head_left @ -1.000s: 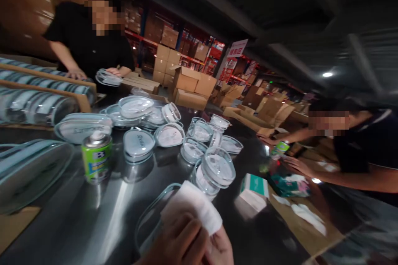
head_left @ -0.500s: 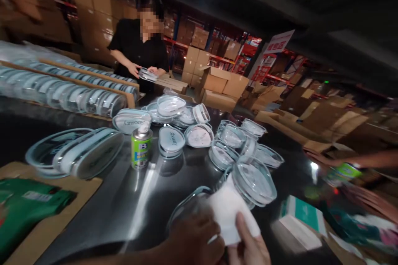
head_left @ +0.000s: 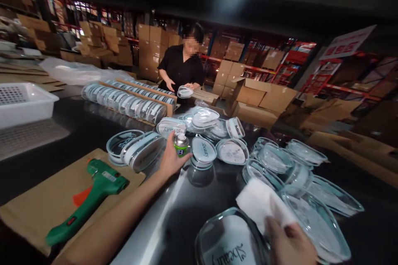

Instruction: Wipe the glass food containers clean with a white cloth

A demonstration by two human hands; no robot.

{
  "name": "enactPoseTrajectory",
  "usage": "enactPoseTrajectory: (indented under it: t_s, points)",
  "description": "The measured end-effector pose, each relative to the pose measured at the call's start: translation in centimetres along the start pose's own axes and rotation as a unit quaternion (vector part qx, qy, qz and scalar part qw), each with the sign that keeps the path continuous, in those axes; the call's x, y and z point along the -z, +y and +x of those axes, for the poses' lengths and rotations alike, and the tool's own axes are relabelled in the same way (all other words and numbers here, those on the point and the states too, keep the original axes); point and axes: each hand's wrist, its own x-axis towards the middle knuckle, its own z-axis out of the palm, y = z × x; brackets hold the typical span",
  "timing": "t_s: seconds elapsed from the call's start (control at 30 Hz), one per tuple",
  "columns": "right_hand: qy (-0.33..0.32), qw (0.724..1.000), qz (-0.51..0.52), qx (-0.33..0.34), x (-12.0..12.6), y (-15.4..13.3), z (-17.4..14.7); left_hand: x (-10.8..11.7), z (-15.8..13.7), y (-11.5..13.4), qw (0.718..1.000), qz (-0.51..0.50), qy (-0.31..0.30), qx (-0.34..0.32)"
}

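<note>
My left hand [head_left: 172, 158] reaches forward on the left, its fingers and thumb wrapped round a green spray can [head_left: 180, 145] with a white nozzle; the can's lower part is hidden by the hand. At the lower right my right hand [head_left: 290, 238] pinches a folded white cloth or tissue [head_left: 263, 205]. Beside that hand, at the bottom edge, lies a clear oval case [head_left: 231, 240] with pale trim and "beauty" lettering, partly out of frame. Several similar clear cases [head_left: 203, 151] stand near the can, and more [head_left: 315, 223] are piled on the right.
A green glue gun [head_left: 104, 182] lies on cardboard [head_left: 34, 211] at left. Farther left stands a white plastic basket [head_left: 27, 109]. Rows of cases [head_left: 133, 103] fill a carton behind. Across the dark table [head_left: 174, 223], a person in black [head_left: 182, 66] handles a case.
My left hand has left the white cloth and moved forward to the spray can. My right hand keeps the cloth. The view has swung left, showing the basket and the whole glue gun.
</note>
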Motion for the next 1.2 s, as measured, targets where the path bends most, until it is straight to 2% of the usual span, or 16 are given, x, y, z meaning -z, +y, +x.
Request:
enactPoseTrajectory:
  t_s: [0.13, 0.2, 0.37, 0.47, 0.6, 0.77, 0.97, 1.2]
  points:
    - [-0.046, 0.995, 0.066, 0.054, -3.8, -3.9, 2.1, 0.2, 0.7, 0.1, 0.997, -0.012, -0.079, -0.023]
    - [-0.076, 0.992, 0.077, 0.059, -5.5, -4.9, 3.0, 1.0, 1.2, 0.7, 0.988, -0.021, -0.144, -0.053]
    - [-0.223, 0.963, 0.152, 0.016, -9.6, -6.3, 2.5, 2.4, 1.6, 3.8, 0.935, -0.006, -0.330, -0.129]
    - [-0.283, 0.936, 0.209, -0.012, -11.6, -6.9, 0.8, 2.2, 1.3, 5.8, 0.906, 0.045, -0.389, -0.159]
    - [-0.315, 0.910, 0.266, -0.052, -12.9, -7.0, -0.3, 1.7, 0.8, 7.8, 0.874, 0.144, -0.421, -0.192]
    - [-0.310, 0.892, 0.310, -0.107, -13.2, -5.4, 0.1, 1.1, 0.7, 9.4, 0.831, 0.227, -0.445, -0.243]
    - [-0.303, 0.880, 0.334, -0.150, -13.6, -3.3, 0.7, 0.2, 0.3, 10.2, 0.792, 0.278, -0.466, -0.280]
    - [-0.286, 0.870, 0.354, -0.192, -14.9, -2.4, 1.5, -0.6, 0.8, 10.7, 0.759, 0.308, -0.488, -0.301]
